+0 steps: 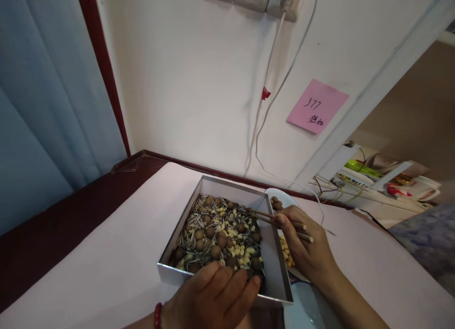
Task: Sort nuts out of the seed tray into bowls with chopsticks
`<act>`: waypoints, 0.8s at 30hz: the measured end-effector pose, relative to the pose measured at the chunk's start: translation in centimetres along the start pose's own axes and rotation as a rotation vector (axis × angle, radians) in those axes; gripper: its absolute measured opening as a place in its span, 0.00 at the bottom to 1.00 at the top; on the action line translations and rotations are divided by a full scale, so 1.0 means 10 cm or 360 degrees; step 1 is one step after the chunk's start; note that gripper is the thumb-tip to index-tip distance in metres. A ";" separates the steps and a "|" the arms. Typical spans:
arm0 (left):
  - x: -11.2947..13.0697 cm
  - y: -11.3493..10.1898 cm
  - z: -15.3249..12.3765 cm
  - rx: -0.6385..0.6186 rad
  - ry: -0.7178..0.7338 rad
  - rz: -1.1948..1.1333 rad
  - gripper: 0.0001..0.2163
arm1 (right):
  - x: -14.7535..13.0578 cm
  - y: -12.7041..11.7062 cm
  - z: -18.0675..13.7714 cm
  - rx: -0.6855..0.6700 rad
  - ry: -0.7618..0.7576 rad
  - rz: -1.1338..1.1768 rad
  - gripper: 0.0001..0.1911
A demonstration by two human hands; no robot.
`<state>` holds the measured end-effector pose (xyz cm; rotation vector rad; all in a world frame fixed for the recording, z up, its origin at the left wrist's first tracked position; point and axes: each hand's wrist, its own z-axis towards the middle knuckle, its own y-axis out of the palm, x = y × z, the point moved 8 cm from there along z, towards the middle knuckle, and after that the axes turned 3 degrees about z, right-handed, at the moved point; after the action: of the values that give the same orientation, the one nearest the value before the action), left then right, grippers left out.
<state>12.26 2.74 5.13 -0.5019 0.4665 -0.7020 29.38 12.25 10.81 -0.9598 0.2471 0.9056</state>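
Note:
A shallow square box (pixel 280 265) with a silvery rim holds striped sunflower seeds (pixel 199 219), brown round longan-like balls (pixel 215 252) and pale yellow peanut-like pieces (pixel 241 250). My left hand (pixel 216 293), with a red bead bracelet at the wrist, is closed over the near rim of the box, its fingertips hanging inside. A pair of wooden chopsticks (pixel 265 216) is gripped in my right hand (pixel 305 246) above the right wall. Their tips point left into the box, over the seeds near the far right corner; nothing is clearly pinched between them.
Behind the right hand, a white plate (pixel 282 195) bears brown balls. Partly hidden below it are yellow pieces (pixel 286 253), and a pale blue dish (pixel 302 303) stands nearer. A white cable (pixel 261 163) hangs down the wall onto the table. Blue curtain (pixel 46 92) is at left.

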 end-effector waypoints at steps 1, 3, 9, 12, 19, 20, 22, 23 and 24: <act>0.00 0.00 0.00 -0.0004 0.0005 0.0003 0.12 | -0.01 -0.01 -0.01 0.0003 -0.0002 -0.0002 0.12; 0.01 0.00 0.00 -0.0006 0.0026 0.0017 0.13 | -0.04 -0.03 -0.03 0.0008 -0.0008 -0.0004 0.12; 0.00 0.01 -0.01 -0.0012 0.0010 0.0009 0.12 | -0.17 -0.21 -0.15 0.0089 0.0019 -0.0009 0.10; 0.01 0.01 -0.03 0.0039 0.0043 0.0010 0.13 | -0.25 -0.30 -0.23 0.0132 0.0007 -0.0002 0.10; 0.00 0.01 -0.01 -0.0008 0.0005 -0.0013 0.13 | -0.49 -0.57 -0.41 0.0242 -0.0057 -0.0154 0.09; 0.00 -0.01 0.00 0.0017 0.0025 -0.0004 0.13 | -0.53 -0.65 -0.46 0.0309 -0.0048 -0.0206 0.10; -0.01 -0.02 0.01 0.0037 0.0029 0.0009 0.13 | -0.61 -0.88 -0.58 0.0532 0.0000 -0.0304 0.10; -0.02 -0.02 0.00 0.0034 0.0023 0.0006 0.13 | -0.63 -0.99 -0.65 0.0652 0.0040 -0.0337 0.11; -0.03 -0.01 0.00 0.0025 0.0013 -0.0004 0.13 | -0.66 -1.11 -0.72 0.0772 0.0063 -0.0378 0.11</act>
<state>11.97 2.85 5.26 -0.4854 0.4675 -0.7098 35.08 0.06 16.92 -0.5416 0.3593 0.5703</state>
